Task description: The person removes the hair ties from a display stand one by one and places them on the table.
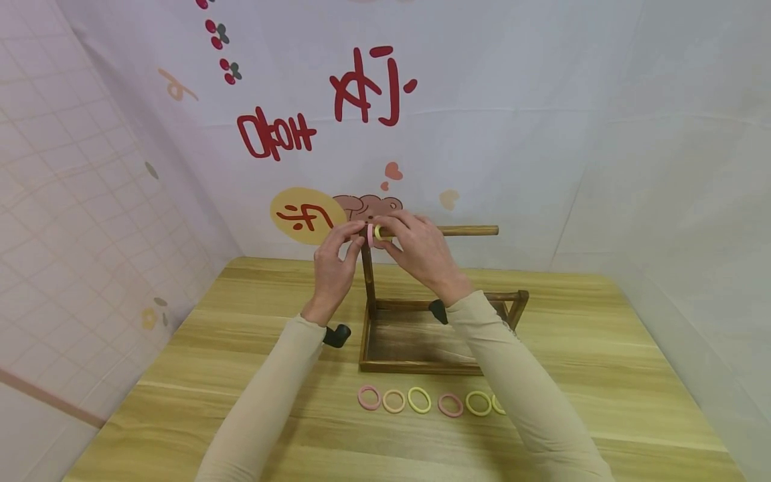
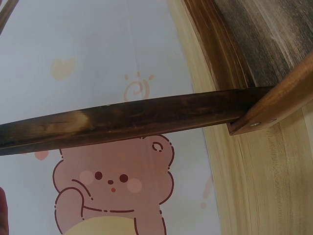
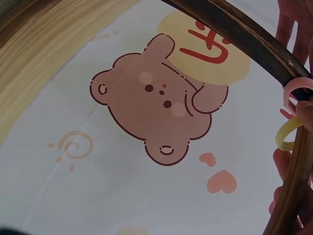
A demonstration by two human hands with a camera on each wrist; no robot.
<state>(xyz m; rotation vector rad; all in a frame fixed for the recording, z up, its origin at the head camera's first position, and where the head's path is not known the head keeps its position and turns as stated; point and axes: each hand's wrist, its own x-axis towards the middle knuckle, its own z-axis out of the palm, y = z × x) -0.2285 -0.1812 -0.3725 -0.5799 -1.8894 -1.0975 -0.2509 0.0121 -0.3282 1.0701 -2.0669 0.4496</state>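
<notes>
A brown wooden rod (image 1: pixel 470 230) runs sideways from the top of an upright post (image 1: pixel 369 284). Two rings, a pink ring (image 1: pixel 370 235) and a yellow ring (image 1: pixel 378 231), hang around the rod at its post end. My left hand (image 1: pixel 334 268) pinches at the pink ring with finger and thumb. With its index finger and thumb, my right hand (image 1: pixel 421 249) grips the yellow ring just beside it. In the right wrist view the pink ring (image 3: pixel 297 88) and yellow ring (image 3: pixel 287 134) show close together; the left wrist view has mostly the post (image 2: pixel 146 117).
The stand's tray base (image 1: pixel 421 367) rests on the wood-grain table (image 1: pixel 289 415). In front of it lies a row of several rings, among them a pink ring (image 1: pixel 369 409), a peach ring (image 1: pixel 394 411) and a yellow ring (image 1: pixel 478 414). My right sleeve (image 1: pixel 524 381) overlaps the row's end.
</notes>
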